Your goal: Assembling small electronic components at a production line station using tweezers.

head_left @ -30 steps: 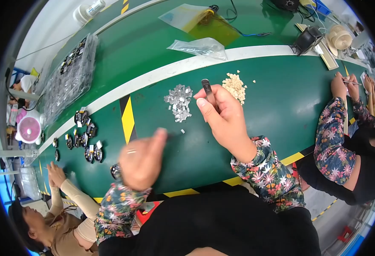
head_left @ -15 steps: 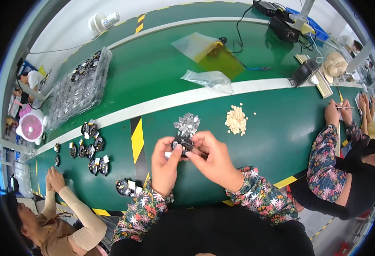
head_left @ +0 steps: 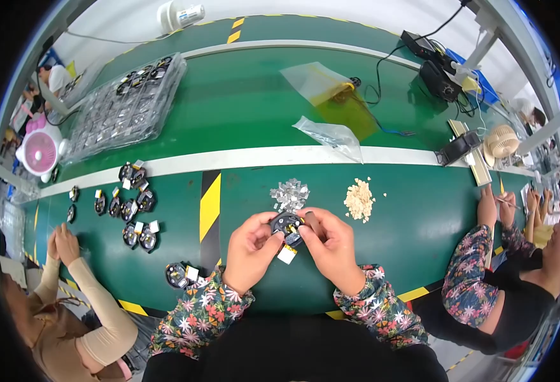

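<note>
A round black plastic housing with small parts inside is held up over the green bench between my two hands. My left hand grips its left side, thumb on the front. My right hand pinches its right edge; a short dark piece, too small to name, shows by the right fingers. From the lower edge of the housing hangs a white and yellow block. Just beyond my fingers lies a heap of small silvery pieces. A pile of small cream-coloured pieces lies farther right.
Several similar black housings lie to the left, and one pair sits near my left sleeve. Clear plastic trays stand far left. Co-workers' hands are at both sides. A plastic bag lies beyond the white rail.
The housing has turned in my hands, so its inside and the white and yellow block now show below it. My view has shifted slightly.
</note>
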### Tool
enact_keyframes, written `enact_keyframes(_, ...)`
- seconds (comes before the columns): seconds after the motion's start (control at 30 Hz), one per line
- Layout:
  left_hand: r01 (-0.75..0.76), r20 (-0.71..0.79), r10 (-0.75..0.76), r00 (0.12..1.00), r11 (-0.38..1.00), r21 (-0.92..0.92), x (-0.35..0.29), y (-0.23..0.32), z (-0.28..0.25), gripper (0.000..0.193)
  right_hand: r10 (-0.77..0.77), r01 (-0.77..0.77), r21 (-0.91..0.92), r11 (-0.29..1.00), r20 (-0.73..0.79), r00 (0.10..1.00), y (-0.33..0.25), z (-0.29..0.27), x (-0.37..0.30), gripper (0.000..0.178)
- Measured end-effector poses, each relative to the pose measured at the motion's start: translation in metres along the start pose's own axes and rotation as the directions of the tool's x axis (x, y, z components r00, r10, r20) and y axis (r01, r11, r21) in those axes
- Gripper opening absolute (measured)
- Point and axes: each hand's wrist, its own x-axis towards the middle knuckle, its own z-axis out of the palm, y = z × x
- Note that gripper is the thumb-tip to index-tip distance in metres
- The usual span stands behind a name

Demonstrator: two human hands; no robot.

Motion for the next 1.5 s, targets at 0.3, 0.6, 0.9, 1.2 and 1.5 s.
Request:
enact_keyframes(0.3,-0.019,-0.005,0.020,1.000,0.996,0.086,0.003,-0.003,0.002,0.028,0.105,-0.106,0.039,0.994,0.025,0.994,0.009,-0.003,0.000,0.020)
enact_keyframes(0.6,-0.018,0.039,0.015,0.999,0.997,0.072,0.000,0.000,0.003,0.028,0.178,-0.181,0.030,0.983,0.070,0.981,0.003,-0.007,-0.001,0.021)
enact_keyframes(0.9,-0.333,0.153,0.329,0.932,0.610,0.719,-0.021,0.053,-0.022,0.051,0.115,-0.117,-0.050,0.992,-0.038,0.993,-0.005,-0.059,0.003,0.017)
enact_keyframes(1.2,0.159,-0.194,0.146,0.970,0.219,0.963,-0.080,0.084,-0.131,0.019,-0.309,-0.120,-0.733,0.670,-0.422,0.852,0.029,-0.237,-0.032,0.022)
enact_keyframes(1.5,0.155,-0.140,-0.068,0.988,0.540,0.828,-0.056,0.071,-0.135,0.017,-0.310,0.194,-0.405,0.894,-0.245,0.919,-0.020,-0.106,0.018,0.013)
